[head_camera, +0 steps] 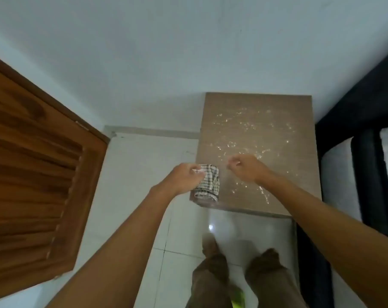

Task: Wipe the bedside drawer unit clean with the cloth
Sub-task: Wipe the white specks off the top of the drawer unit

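The bedside drawer unit [257, 121] has a brown wood-grain top speckled with shiny wet droplets and stands against the white wall. A checked black-and-white cloth [208, 183] hangs bunched over the unit's front left corner. My left hand [184, 177] grips the cloth at its upper left edge. Just right of the cloth, my right hand [246, 167] hovers over the front of the top, fingers curled in with nothing visibly in them.
A brown louvred wooden door [33, 170] stands at the left. A dark bed frame with a white mattress [366, 152] borders the unit on the right. White floor tiles [144, 174] and the person's legs [237, 276] are below.
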A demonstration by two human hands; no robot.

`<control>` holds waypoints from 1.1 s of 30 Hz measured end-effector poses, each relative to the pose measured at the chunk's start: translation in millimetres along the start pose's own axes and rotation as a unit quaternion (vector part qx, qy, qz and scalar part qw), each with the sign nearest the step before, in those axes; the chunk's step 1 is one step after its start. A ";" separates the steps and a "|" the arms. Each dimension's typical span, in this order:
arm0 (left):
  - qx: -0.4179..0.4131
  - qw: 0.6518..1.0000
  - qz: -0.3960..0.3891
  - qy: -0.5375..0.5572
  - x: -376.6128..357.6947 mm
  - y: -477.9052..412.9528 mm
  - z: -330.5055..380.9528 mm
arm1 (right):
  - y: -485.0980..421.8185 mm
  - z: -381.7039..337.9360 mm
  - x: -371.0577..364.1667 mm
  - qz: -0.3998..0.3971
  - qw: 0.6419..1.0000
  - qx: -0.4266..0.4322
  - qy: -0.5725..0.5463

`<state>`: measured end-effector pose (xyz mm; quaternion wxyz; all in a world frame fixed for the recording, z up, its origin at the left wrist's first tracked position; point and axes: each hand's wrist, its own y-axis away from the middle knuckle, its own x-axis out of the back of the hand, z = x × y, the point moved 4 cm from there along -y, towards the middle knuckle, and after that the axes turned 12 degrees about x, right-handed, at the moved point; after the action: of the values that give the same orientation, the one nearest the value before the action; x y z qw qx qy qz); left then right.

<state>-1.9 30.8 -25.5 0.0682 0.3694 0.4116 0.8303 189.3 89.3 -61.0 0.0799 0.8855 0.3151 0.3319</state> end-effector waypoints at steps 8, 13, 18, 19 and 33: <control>0.021 0.999 -0.020 0.016 -71.0 -82.0 -51.7 | -43.8 65.0 -92.5 -0.002 0.997 -0.064 -0.045; 0.036 0.995 0.070 0.068 -90.0 -124.6 -69.4 | -69.1 80.7 -120.4 0.096 0.994 -0.057 -0.025; 0.040 0.975 0.169 0.140 -88.8 -136.1 -71.1 | -85.7 79.5 -131.1 0.096 0.993 -0.066 -0.017; 0.047 0.972 0.171 0.156 -87.8 -138.1 -70.4 | -86.4 77.7 -130.3 0.093 0.993 -0.059 -0.029; 0.008 0.845 -0.181 0.504 -61.0 -136.0 -13.9 | -73.5 62.9 -67.9 0.137 0.898 0.009 -0.419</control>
<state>6.6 85.1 -164.7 -0.0025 -0.1801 0.4559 0.8716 152.8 110.0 -171.5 0.1506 0.9778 0.1310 -0.0646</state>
